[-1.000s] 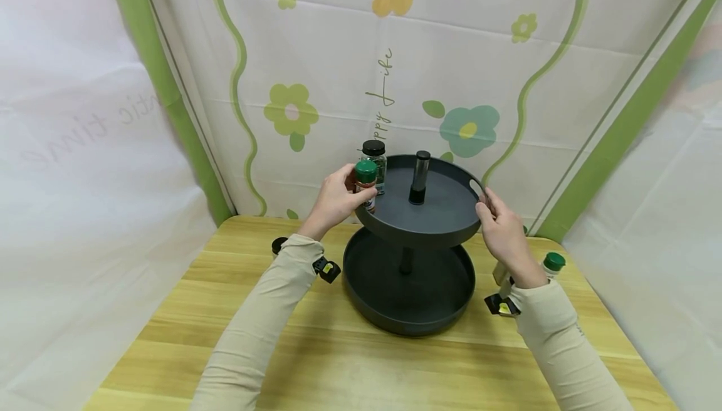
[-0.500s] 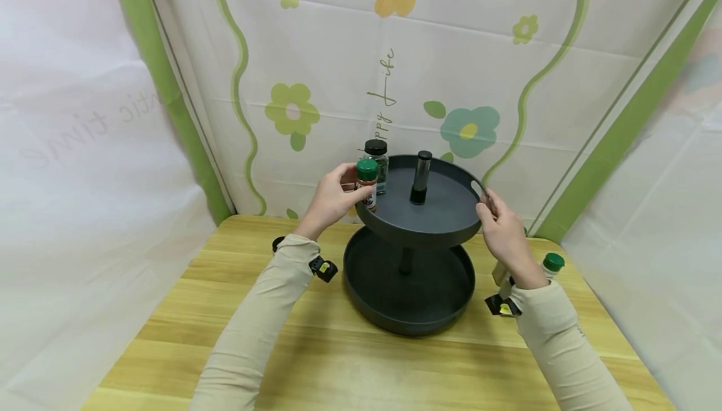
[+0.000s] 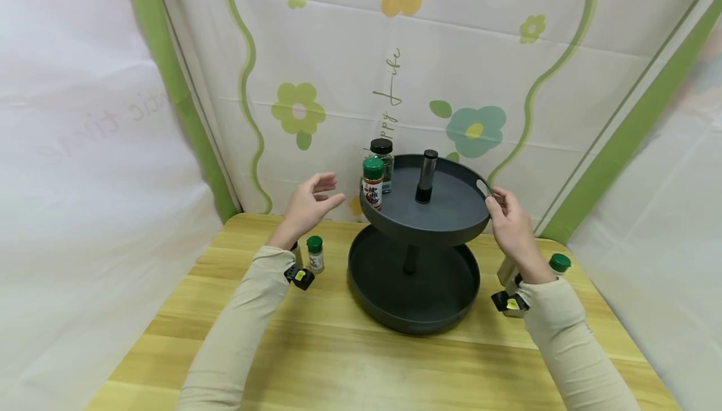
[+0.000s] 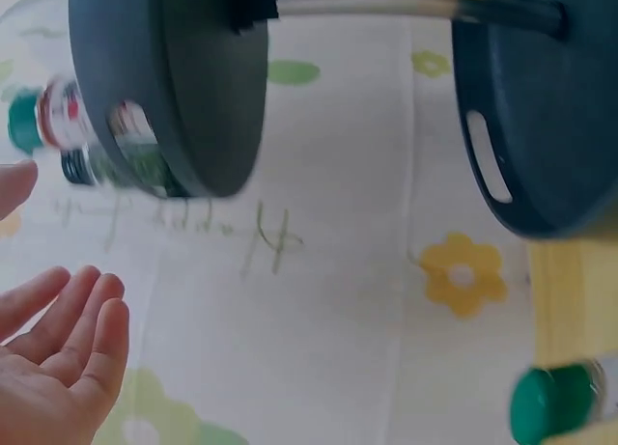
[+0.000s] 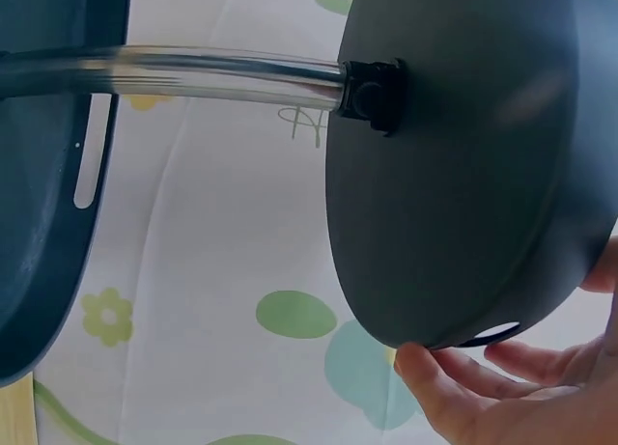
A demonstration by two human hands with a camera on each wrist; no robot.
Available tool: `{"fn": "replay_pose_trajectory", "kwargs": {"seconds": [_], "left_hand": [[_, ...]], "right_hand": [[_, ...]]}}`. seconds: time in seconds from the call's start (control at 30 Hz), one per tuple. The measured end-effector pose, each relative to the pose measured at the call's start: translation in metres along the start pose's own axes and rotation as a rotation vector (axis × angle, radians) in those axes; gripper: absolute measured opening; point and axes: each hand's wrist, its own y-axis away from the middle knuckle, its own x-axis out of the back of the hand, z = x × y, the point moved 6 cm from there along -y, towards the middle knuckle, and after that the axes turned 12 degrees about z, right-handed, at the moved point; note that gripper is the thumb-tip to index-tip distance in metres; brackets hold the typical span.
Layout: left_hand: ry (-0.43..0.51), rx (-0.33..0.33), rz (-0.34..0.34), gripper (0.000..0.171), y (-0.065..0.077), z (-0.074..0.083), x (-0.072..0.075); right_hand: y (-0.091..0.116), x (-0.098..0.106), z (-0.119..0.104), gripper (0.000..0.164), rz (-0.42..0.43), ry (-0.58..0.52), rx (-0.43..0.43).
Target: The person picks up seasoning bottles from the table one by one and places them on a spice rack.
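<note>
A dark grey two-tier tray stand (image 3: 451, 213) stands on the table. My right hand (image 3: 512, 226) holds the upper tier's rim by its handle slot; in the right wrist view the fingers (image 5: 425, 368) lie at the underside of that edge. On the upper tier's left side stands a green-capped spice jar (image 3: 373, 185) with reddish contents. A black-lidded glass jar (image 3: 386, 163) is just behind it. My left hand (image 3: 307, 207) is in the air left of the spice jar, fingers spread and holding nothing. The lower tier (image 3: 406, 301) bears nothing that shows.
On the table's left stands a small green-capped jar (image 3: 316, 255), beside a container (image 3: 297, 253) partly hidden by my left wrist. Right of the stand are another green-capped jar (image 3: 559, 264) and containers (image 3: 506, 271) partly behind my right wrist. A flowered curtain (image 3: 338, 54) hangs behind.
My left hand has let go of the green-capped spice jar and moved left, away from it. The jar stays on the upper tier. My right hand still holds the rim.
</note>
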Motion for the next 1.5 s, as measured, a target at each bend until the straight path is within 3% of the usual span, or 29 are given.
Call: {"fn": "replay_pose_trajectory", "kwargs": {"seconds": [0.17, 0.37, 0.53, 0.8, 0.97, 1.17, 1.5], "left_hand": [[-0.046, 0.038, 0.012, 0.051, 0.007, -0.025, 0.018], [-0.155, 0.150, 0.013, 0.053, 0.020, -0.066, 0.034], [-0.263, 0.190, -0.003, 0.064, 0.029, -0.099, 0.041], [-0.330, 0.242, -0.022, 0.072, 0.042, -0.142, 0.047], [-0.328, 0.294, -0.026, 0.075, 0.050, -0.158, 0.048], [-0.253, 0.337, 0.010, 0.075, 0.061, -0.175, 0.047], [-0.195, 0.326, 0.066, 0.059, 0.066, -0.187, 0.046]], "right_hand": [[-0.003, 0.001, 0.003, 0.062, -0.029, -0.008, -0.008], [-0.008, 0.000, 0.007, 0.064, -0.043, -0.016, -0.013], [-0.014, 0.000, 0.008, 0.061, -0.047, -0.016, -0.008], [-0.019, -0.002, 0.010, 0.062, -0.092, 0.016, -0.026], [-0.021, -0.002, 0.011, 0.061, -0.088, 0.002, -0.005], [-0.024, -0.006, 0.015, 0.061, -0.082, -0.011, 0.011], [-0.024, -0.006, 0.016, 0.058, -0.082, -0.037, -0.008]]}}
